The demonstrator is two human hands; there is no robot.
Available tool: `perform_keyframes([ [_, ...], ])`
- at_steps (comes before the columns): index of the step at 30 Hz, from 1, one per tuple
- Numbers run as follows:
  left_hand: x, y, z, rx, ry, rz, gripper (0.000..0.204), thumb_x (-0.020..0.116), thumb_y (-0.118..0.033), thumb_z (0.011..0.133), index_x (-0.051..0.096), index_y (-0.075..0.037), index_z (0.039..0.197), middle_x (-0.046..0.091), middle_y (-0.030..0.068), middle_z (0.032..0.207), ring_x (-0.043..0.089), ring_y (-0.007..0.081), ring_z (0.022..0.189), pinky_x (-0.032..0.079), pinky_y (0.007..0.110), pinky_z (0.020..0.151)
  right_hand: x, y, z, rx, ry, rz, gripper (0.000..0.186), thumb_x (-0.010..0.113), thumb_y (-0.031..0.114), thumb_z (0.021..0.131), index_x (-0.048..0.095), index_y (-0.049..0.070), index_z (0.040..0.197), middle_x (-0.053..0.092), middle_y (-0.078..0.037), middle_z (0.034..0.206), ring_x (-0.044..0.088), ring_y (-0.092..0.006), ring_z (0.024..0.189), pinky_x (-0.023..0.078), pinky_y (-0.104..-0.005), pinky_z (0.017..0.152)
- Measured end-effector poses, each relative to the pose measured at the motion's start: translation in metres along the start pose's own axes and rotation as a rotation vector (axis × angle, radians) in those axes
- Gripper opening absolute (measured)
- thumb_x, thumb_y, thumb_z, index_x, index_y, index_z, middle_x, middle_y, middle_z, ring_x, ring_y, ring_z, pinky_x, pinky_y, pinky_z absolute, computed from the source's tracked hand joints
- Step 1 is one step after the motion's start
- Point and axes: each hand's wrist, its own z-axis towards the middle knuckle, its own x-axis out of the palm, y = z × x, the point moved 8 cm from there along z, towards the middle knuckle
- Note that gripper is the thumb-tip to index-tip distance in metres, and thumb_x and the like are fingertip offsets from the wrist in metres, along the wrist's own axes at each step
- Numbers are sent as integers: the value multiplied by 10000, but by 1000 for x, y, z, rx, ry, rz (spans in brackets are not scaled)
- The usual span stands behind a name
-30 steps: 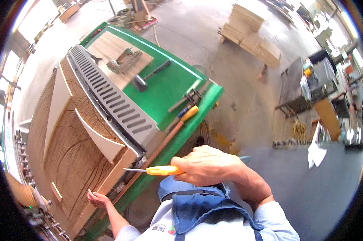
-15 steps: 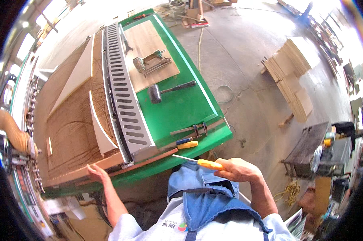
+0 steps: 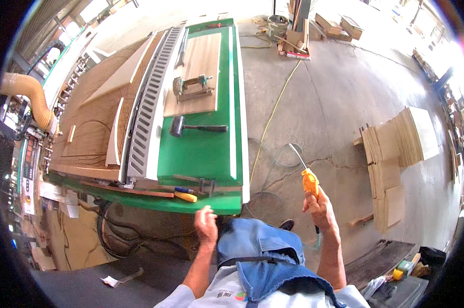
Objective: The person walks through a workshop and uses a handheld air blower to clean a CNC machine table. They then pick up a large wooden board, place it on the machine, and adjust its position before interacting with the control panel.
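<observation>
The right hand's [image 3: 322, 209] fingers grip the blow gun [image 3: 310, 179], its nozzle [image 3: 297, 155] out ahead of them; the left hand [image 3: 206, 226], empty, fingers loosely open, is by the counter [image 3: 198, 151].

stacked boards [image 3: 383, 159], tan hose [image 3: 34, 97]

Pale shirt, blue denim and bare forearms.
The pale grey shirt [image 3: 209, 292] has sleeves [image 3: 174, 297] that leave the forearms uncovered. Beside the left edge of a darker denim flap [image 3: 270, 277] sits a small red, orange and green mark [image 3: 240, 296], with dark print next to it. The flap's right edge looks rough; a dark belt [image 3: 267, 260] crosses above it. The lighter denim [image 3: 245, 238] bears a pocket [image 3: 279, 249]. One shoe [image 3: 287, 225] is dark.
</observation>
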Motion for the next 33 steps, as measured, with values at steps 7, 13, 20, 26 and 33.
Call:
perform_keyframes([
  [7, 235, -105, -73, -209, 704, -335, 313, 565, -66, 925, 601, -9, 1231, 658, 78, 1043, 643, 159, 939, 518, 288, 847, -61, 42, 40, -148, 289, -424, 247, 576, 289, 981, 575, 60, 1075, 611, -85, 735, 616, -218, 674, 477, -371, 625],
  [13, 347, -252, -100, -80, 1006, -829, 549, 612, -302, 982, 416, -90, 1448, 542, 124, 1349, 528, 214, 1234, 407, 389, 1072, -19, 109, 57, -563, 473, -561, 319, 646, 350, 889, 577, 67, 1020, 671, -187, 851, 653, -389, 779, 481, -494, 691],
  [20, 406, -240, -41, -281, 614, -1151, 492, 599, -335, 979, 498, -42, 1360, 624, 122, 1208, 585, 215, 1164, 447, 382, 1022, -75, 140, 115, -728, 457, -584, 565, 756, 242, 806, 570, 84, 1316, 550, -180, 1308, 516, -358, 1229, 444, -447, 1018],
  [26, 387, -288, 32, -206, 364, -1357, 412, 559, -138, 995, 473, -54, 1389, 650, 118, 1085, 615, 279, 1097, 454, 469, 1020, -151, 57, 188, -344, 699, -130, 682, 739, 141, 824, 433, 66, 1429, 673, -98, 1042, 627, -178, 979, 478, -340, 914],
  [33, 319, -273, 17, -81, -197, -1415, 363, 540, -189, 1007, 531, -119, 1363, 496, 15, 772, 505, 172, 711, 467, 399, 763, -225, -66, 310, -310, 735, -589, 244, 686, 18, 815, 697, 31, 1058, 671, -20, 882, 603, -113, 809, 492, -278, 731],
])
